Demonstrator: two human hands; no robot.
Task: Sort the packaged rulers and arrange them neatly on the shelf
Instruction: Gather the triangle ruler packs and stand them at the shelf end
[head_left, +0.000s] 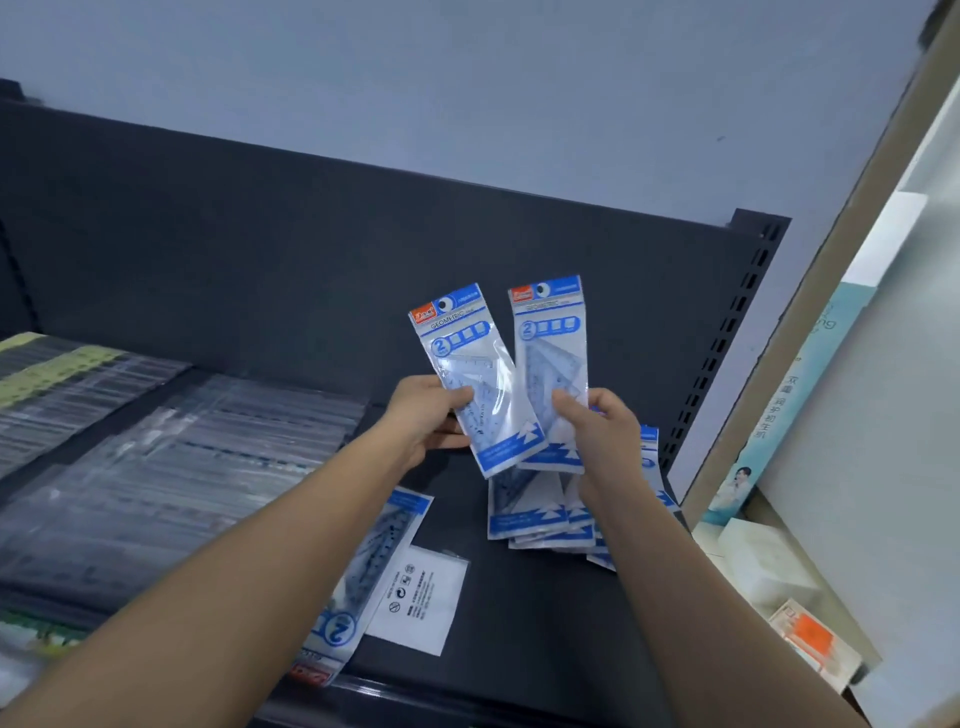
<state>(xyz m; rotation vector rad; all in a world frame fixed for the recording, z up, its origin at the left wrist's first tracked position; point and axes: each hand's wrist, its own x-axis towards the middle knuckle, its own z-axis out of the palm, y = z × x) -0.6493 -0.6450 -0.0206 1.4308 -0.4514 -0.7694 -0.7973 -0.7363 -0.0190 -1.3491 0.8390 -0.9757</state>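
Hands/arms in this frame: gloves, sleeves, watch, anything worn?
Nothing worn that shows. Left hand and right hand are ungloved. Left forearm and right forearm are bare to the frame edge, no sleeve or cuff in view. No watch, band or marking at either wrist; no rings on the visible fingers.

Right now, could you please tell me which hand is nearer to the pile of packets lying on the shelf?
Right. The right hand hovers just over the pile; the left hand is off to its left.
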